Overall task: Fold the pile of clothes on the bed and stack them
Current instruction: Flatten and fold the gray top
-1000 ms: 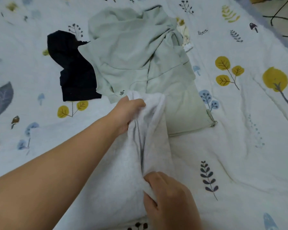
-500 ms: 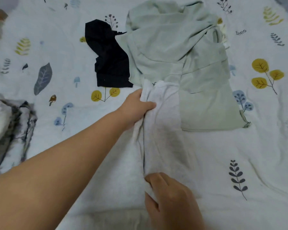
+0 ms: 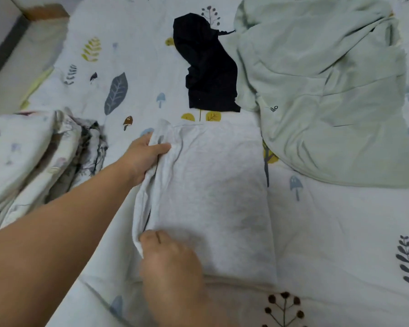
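Observation:
A pale grey garment [image 3: 213,190] lies flat on the bed in a long rectangle, its left edge doubled over. My left hand [image 3: 143,156] grips that edge near the far corner. My right hand [image 3: 172,270] pinches the same edge near the front corner. Beyond it lies a crumpled black garment [image 3: 208,67]. A large pale green garment [image 3: 321,86] sprawls unfolded at the upper right, partly overlapping the black one.
The bed has a white cover [image 3: 340,244] printed with leaves and mushrooms. A bunched patterned quilt [image 3: 33,156] lies at the left. The bed's edge and a wall [image 3: 7,43] show at the upper left.
Both hands have carried the grey garment's edge over to the left, laying the piece flat. The view has swung left, bringing the quilt and bed edge into sight.

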`<state>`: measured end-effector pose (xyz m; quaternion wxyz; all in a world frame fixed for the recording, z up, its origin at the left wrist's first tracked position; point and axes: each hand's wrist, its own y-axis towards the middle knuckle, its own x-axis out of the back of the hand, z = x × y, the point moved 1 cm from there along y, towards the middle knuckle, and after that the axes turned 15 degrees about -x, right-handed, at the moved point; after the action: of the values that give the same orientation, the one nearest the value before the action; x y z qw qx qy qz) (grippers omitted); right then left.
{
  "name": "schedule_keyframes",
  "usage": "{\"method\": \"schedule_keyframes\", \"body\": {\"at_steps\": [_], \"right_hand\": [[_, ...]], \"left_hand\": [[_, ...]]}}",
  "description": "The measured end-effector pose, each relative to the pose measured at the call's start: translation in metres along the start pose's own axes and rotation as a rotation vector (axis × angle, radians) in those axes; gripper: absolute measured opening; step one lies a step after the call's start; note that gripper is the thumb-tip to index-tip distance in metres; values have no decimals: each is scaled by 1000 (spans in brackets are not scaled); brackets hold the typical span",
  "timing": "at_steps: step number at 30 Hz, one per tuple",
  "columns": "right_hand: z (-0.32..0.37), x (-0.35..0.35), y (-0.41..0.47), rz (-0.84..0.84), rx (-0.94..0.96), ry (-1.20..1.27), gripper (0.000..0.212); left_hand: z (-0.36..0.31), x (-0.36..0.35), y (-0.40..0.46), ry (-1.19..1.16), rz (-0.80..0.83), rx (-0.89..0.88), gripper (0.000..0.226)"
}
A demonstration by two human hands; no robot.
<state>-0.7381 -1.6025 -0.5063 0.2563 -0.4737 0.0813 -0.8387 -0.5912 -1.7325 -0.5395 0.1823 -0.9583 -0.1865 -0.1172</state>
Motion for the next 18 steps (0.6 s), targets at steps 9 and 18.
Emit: {"method": "schedule_keyframes", "body": {"at_steps": [9, 18], "right_hand": [[-16, -18, 1, 312, 211, 156, 37], [-128, 69, 103, -390, -455, 248, 36]], "left_hand": [[24, 15, 6, 436, -388, -75, 45], [26, -3, 24, 772, -92, -73, 29]]}}
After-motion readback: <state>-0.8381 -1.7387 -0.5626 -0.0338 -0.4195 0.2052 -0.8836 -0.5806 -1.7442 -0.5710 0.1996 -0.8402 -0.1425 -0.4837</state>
